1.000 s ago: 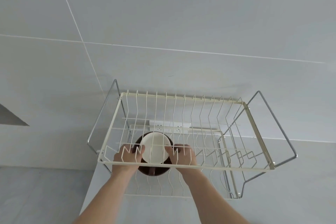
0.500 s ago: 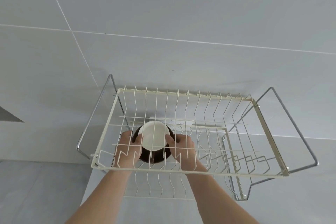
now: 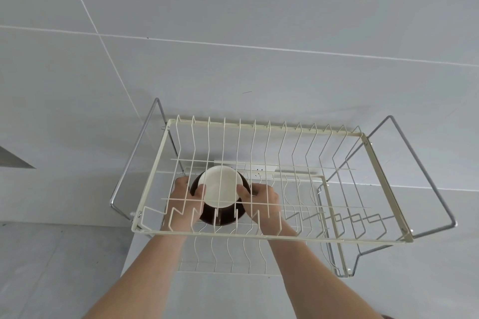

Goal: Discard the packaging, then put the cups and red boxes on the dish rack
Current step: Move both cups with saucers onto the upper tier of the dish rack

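Setting a cup down between the wires of the dish rack

Holding the cup (image 3: 220,195) from both sides, the left hand (image 3: 185,198) and the right hand (image 3: 264,198) have it just below the centre of the frame, under the top tier of the dish rack (image 3: 259,235) and above the lower wires. It is dark brown outside and cream-white inside, and its mouth tilts up toward the camera. Each grip is partly closed: fingers of both hands curl over the rim onto the pale inside, while the palms press the dark wall. The cup looks glazed and stiff, so I judge it moderately heavy, smooth enough to slip, and likely to chip if knocked on metal. A two-sided hold at the rim and wall seems the safest place to take it. The cream-coated wires cross in front of hands and cup, so whether its base already rests on the lower tier I cannot tell. Chrome side frames stand at the far left and right, with pale wall tiles behind and a white socket strip (image 3: 259,169) just above the cup.
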{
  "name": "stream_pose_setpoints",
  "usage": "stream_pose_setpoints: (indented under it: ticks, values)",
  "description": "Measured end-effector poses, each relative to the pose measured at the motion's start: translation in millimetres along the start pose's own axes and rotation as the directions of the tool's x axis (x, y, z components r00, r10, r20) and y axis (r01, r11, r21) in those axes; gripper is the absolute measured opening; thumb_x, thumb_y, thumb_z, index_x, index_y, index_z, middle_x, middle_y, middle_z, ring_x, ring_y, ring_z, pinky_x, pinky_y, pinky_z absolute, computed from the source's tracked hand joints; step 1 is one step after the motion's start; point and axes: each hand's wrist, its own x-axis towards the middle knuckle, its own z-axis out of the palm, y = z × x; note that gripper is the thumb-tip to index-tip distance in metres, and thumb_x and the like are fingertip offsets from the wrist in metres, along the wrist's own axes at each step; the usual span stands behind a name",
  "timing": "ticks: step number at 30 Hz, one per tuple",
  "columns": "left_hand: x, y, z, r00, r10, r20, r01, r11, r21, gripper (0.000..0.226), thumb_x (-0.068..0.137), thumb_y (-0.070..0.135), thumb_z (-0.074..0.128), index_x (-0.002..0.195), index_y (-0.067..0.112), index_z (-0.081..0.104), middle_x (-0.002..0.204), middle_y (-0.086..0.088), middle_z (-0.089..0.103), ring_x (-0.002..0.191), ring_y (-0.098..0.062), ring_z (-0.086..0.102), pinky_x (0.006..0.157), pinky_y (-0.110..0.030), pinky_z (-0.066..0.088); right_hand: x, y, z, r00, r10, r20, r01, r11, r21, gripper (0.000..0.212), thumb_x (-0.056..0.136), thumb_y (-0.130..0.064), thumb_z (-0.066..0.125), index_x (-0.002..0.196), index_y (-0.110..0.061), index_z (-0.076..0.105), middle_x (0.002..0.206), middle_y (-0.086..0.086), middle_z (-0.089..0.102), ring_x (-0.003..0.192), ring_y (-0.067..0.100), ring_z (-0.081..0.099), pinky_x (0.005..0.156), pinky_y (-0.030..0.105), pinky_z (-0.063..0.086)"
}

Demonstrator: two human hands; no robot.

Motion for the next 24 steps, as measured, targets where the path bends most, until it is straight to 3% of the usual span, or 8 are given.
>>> stream_pose_setpoints:
  ticks: [3,5,7,9,13,16,20,24]
  values:
    - [-0.8,5.8,-1.3,0.998,0.059,-0.001,-0.059,0.989,0.138,0.055,0.096,0.024,0.060,0.141,0.001,0.040,0.133,-0.023,0.057,0.121,-0.042,0.055,0.100,-0.045,0.043,0.2,-1.5,-3.9,1.000,-0.016,-0.027,0.012,0.993,-0.118,0.042,0.082,-0.056,0.060,0.067,-0.018,0.048,0.066,0.000,0.046,0.076,0.030,0.043,0.069,0.032,0.037]
    - [0.7,6.4,-1.0,0.993,0.114,0.008,-0.113,0.966,0.234,0.055,0.096,0.023,0.059,0.143,0.003,0.038,0.134,-0.022,0.056,0.121,-0.041,0.054,0.098,-0.047,0.044,-0.4,-0.3,-5.4,0.996,-0.079,-0.036,0.071,0.980,-0.188,0.045,0.085,-0.057,0.060,0.098,-0.014,0.063,0.094,0.010,0.063,0.096,0.037,0.055,0.083,0.037,0.043]
    - [1.0,9.6,-2.8,0.981,0.194,0.010,-0.188,0.930,0.316,0.055,0.095,0.022,0.059,0.143,0.007,0.038,0.133,-0.019,0.055,0.119,-0.040,0.055,0.095,-0.049,0.045,-2.2,1.9,-8.2,0.987,-0.157,-0.047,0.140,0.957,-0.254,0.069,0.087,-0.059,0.056,0.127,-0.003,0.054,0.124,0.017,0.061,0.119,0.039,0.054,0.097,0.042,0.043]
    - [1.3,13.1,-4.9,0.957,0.287,0.034,-0.276,0.871,0.406,0.059,0.093,0.020,0.061,0.145,0.009,0.036,0.131,-0.016,0.055,0.116,-0.037,0.056,0.093,-0.049,0.047,-4.8,2.5,-10.0,0.975,-0.220,-0.041,0.198,0.933,-0.299,0.080,0.089,-0.061,0.050,0.143,-0.003,0.039,0.144,0.019,0.047,0.134,0.038,0.043,0.108,0.046,0.037]
    - [2.6,14.1,-12.0,0.863,0.495,0.105,-0.456,0.671,0.585,0.074,0.081,0.018,0.074,0.146,0.007,0.040,0.138,-0.015,0.055,0.128,-0.035,0.051,0.104,-0.047,0.046,-2.5,3.1,-14.8,0.915,-0.383,-0.126,0.282,0.831,-0.479,0.084,0.082,-0.069,0.052,0.135,-0.004,0.045,0.134,0.011,0.053,0.126,0.033,0.050,0.100,0.044,0.045]
    - [5.1,11.8,-15.9,0.796,0.591,0.129,-0.506,0.536,0.676,0.082,0.074,0.026,0.081,0.144,0.002,0.045,0.141,-0.017,0.055,0.132,-0.036,0.050,0.107,-0.047,0.043,-1.1,2.2,-19.4,0.879,-0.461,-0.124,0.321,0.762,-0.562,0.093,0.081,-0.075,0.048,0.138,-0.001,0.043,0.141,0.016,0.049,0.133,0.035,0.045,0.107,0.046,0.042]
    - [8.8,10.5,-19.9,0.774,0.614,0.153,-0.500,0.445,0.743,0.080,0.084,0.045,0.059,0.149,0.003,0.036,0.150,-0.016,0.046,0.141,-0.035,0.038,0.117,-0.048,0.033,0.2,1.9,-21.7,0.862,-0.500,-0.079,0.349,0.700,-0.624,0.100,0.084,-0.075,0.045,0.147,0.001,0.033,0.155,0.020,0.035,0.145,0.036,0.030,0.117,0.048,0.031]
    - [13.0,5.4,-20.5,0.782,0.603,0.157,-0.490,0.440,0.753,0.083,0.086,0.055,0.042,0.148,0.000,0.035,0.150,-0.019,0.045,0.141,-0.037,0.038,0.117,-0.050,0.031,-0.2,1.5,-23.0,0.853,-0.517,-0.071,0.364,0.687,-0.628,0.100,0.085,-0.075,0.043,0.148,0.001,0.032,0.156,0.020,0.033,0.146,0.035,0.028,0.117,0.048,0.030]
